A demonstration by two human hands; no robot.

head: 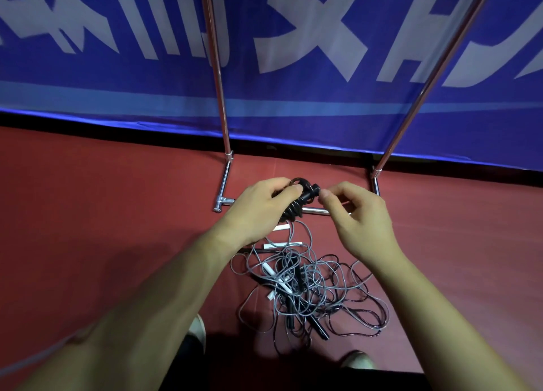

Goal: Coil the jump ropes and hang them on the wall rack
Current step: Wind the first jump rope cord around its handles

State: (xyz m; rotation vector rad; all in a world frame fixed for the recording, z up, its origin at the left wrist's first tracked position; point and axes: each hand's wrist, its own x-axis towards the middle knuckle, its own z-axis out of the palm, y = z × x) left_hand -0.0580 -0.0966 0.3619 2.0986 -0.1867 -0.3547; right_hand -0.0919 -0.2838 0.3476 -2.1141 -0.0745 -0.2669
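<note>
While the tangle of jump ropes (308, 282) lies on the red floor (102, 199) near our feet, we are finishing one coil: the black rope bundle (302, 198) is held up between both hands. Our left hand (258, 205) reaches forward, palm down, its grip curled round the bundle. Our right hand (361, 217) arches beside it, thumb and forefinger pressed together at the handle end; whether they pinch a strand, we cannot tell. Next, we judge, the end needs securing, then a lift to the rack (219, 76).
</note>
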